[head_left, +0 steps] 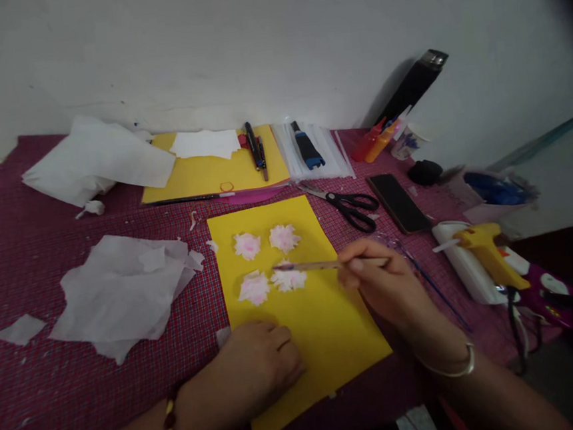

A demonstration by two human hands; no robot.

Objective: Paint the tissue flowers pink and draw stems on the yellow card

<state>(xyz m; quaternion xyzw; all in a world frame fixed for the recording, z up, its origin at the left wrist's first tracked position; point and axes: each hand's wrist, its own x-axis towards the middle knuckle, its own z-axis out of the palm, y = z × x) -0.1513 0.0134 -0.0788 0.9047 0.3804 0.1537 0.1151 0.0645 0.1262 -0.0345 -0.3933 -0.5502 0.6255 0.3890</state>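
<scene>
Right hand [382,280] — pinched around a brush [316,266], tip reaching left over the nearest paper flower [291,280], contact unclear | left hand [261,358] — curled on the yellow sheet [336,324], grip unclear; all four flowers just beyond it | scissors [332,198] beyond right hand

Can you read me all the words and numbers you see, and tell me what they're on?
None can be read clearly.
Paintbrush in the right hand: small marks on its handle, too blurred to read.
Black marker: any writing is too small to read.
Paper cup: a bluish print, too blurred to tell if it has letters.
</scene>
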